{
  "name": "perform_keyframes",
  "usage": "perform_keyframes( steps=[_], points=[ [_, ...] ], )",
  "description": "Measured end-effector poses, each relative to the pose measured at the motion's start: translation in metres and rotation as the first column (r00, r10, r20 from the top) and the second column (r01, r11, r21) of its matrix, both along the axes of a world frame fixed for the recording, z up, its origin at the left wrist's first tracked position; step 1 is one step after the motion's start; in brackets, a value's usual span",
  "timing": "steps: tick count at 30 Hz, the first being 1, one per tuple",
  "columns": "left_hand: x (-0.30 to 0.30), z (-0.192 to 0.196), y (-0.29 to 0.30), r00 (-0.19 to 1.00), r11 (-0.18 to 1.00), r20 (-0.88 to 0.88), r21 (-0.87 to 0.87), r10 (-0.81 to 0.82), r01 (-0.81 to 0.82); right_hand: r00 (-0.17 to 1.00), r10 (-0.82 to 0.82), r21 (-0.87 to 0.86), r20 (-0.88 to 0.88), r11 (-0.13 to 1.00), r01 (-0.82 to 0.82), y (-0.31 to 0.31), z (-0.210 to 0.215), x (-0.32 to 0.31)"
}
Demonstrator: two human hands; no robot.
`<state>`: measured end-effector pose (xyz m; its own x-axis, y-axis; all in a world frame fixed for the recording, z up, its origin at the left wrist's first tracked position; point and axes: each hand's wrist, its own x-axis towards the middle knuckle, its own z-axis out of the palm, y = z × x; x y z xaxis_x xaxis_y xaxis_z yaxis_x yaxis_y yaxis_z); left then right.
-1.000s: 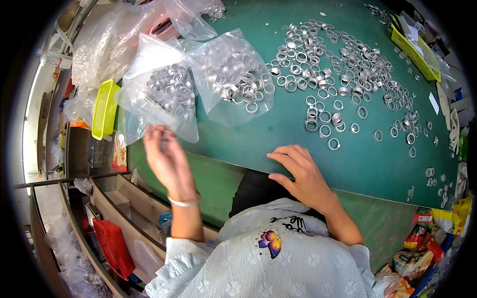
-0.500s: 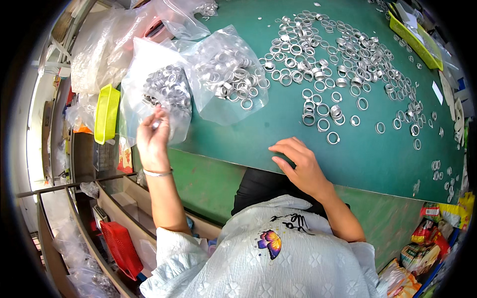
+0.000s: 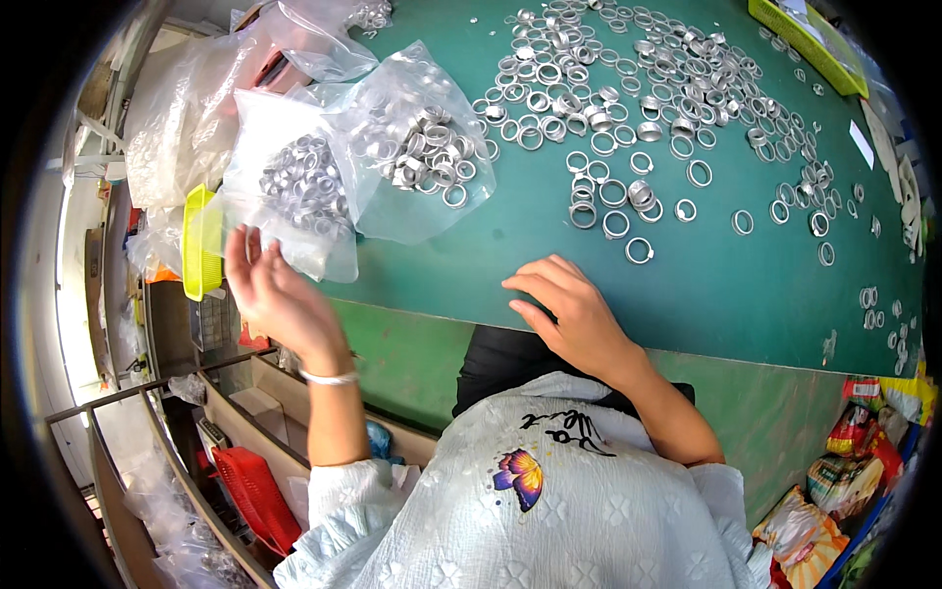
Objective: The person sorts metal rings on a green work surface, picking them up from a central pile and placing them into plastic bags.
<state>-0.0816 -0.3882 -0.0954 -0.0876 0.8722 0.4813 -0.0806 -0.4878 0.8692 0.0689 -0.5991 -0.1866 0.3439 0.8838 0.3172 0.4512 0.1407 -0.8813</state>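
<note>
Left hand (image 3: 280,294) is held loosely open by the near edge of left plastic bag (image 3: 332,259); nothing is seen gripped. Right hand (image 3: 571,309) is relaxed, half-curled, unloaded. Metal rings (image 3: 684,127) are scattered across green table (image 3: 442,280), others bagged.

Motion blurred the left hand (image 3: 278,302); the top edge cropped the ring pile (image 3: 699,96) and a yellow-green basket (image 3: 807,47).

I log: red basket (image 3: 259,499) off the desk's (image 3: 432,275) near left, bright packets (image 3: 842,481) off its near right, lime tray (image 3: 803,47) at its far right.
</note>
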Motion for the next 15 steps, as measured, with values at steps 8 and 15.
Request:
perform_keyframes(
  steps=[8,15],
  points=[
    [0.056,-0.039,-0.03,0.53,0.827,-0.841,0.217,-0.112,0.519,0.999,-0.012,0.043,0.044,0.999,0.01,0.0,-0.002,-0.001],
    [0.084,-0.069,0.068,0.36,0.918,-0.916,0.286,0.178,0.273,0.998,-0.012,0.065,0.063,0.998,0.008,0.001,-0.003,-0.004]
  ],
)
